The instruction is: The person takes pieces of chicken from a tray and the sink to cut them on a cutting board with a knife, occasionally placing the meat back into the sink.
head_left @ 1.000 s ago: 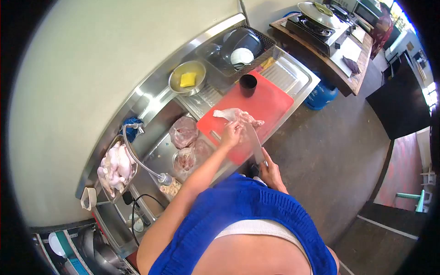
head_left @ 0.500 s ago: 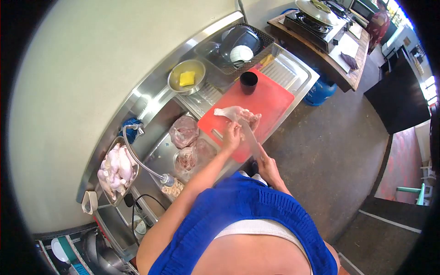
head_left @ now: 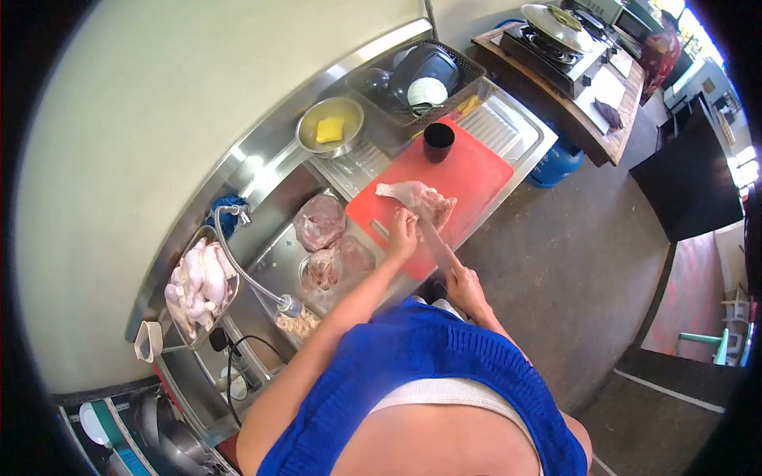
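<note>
A raw chicken leg point(head_left: 414, 193) lies on the red cutting board point(head_left: 475, 170), its bone end toward the left. My left hand point(head_left: 402, 235) is at its near edge, with closed fingertips gripping the meat; the exact hold is partly hidden. In my right hand point(head_left: 467, 289) is the handle of a knife point(head_left: 434, 244). Its blade points up and left, with the tip at the meat beside my left fingers. A black cup point(head_left: 438, 143) stands on the board behind the chicken leg.
Bagged meat point(head_left: 320, 223) sits in the sink point(head_left: 274, 266), left of the board. Whole chickens point(head_left: 198, 285) fill a metal tray beside the faucet point(head_left: 248, 274). A steel bowl point(head_left: 353, 131) holds a yellow sponge point(head_left: 330, 129). A dish rack point(head_left: 468, 79) and stove point(head_left: 548, 59) stand farther back; a person point(head_left: 660, 55) is beyond.
The view has shifted slightly. My right hand and the knife have drawn back a little toward me, with less blade over the meat. My left hand stays at the chicken leg.
</note>
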{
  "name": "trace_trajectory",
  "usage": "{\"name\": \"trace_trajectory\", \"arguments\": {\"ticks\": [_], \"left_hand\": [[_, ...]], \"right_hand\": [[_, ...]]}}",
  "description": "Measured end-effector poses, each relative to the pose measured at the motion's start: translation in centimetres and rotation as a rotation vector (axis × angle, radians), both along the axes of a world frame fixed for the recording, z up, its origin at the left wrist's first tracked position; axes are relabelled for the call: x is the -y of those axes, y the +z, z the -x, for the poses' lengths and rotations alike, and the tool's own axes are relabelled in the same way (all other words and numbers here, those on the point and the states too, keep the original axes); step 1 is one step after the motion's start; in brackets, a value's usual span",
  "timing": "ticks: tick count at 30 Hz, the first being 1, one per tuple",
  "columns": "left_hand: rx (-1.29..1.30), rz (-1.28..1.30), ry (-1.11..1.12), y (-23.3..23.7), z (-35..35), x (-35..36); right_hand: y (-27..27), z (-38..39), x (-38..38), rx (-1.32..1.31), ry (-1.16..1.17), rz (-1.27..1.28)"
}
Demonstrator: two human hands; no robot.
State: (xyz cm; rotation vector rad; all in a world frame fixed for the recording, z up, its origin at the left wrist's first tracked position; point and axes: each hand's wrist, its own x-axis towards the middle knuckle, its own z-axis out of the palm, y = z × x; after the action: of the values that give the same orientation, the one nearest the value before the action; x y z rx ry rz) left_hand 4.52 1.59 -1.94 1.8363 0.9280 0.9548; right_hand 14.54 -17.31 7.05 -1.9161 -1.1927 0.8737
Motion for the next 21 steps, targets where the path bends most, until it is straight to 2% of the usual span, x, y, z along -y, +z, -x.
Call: {"name": "trace_trajectory", "arguments": {"ticks": [2,6,9,12,15,17,18,20,21], "left_hand": [[-0.033,-0.100,-0.022,-0.4,0.2,-0.4],[-0.010,-0.105,0.019,-1.3,-0.1,-0.2],[0.005,-0.097,0.020,-2.5,-0.1,-0.6],[-0.043,0.016,0.060,-3.0,0.0,-1.6],[-0.010,-0.004,0.023,-2.8,0.5,-1.9],[-0.059,-0.033,-0.126,-0.8,1.0,-2.3],[-0.059,-0.033,-0.126,-0.8,1.3,-2.7],[-0.138,0.269,-0.132,-0.9,1.9,-3.0],[-0.138,0.269,-0.133,-0.6,1.9,-2.8]], "right_hand": [[0.1,0.1,0.3,0.026,0.012,-0.012],[1.0,0.2,3.3,-0.031,0.008,0.040],[0.3,0.3,2.9,-0.079,-0.006,0.067],[2.3,0.6,2.8,-0.060,0.020,0.057],[2.3,-0.1,4.0,-0.036,0.036,0.094],[2.3,-0.4,4.5,-0.044,0.026,0.135],[2.6,-0.4,4.5,-0.042,0.005,0.115],[2.5,-0.2,4.5,-0.041,-0.015,0.099],[2.1,0.0,4.3,-0.019,-0.020,0.042]]}}
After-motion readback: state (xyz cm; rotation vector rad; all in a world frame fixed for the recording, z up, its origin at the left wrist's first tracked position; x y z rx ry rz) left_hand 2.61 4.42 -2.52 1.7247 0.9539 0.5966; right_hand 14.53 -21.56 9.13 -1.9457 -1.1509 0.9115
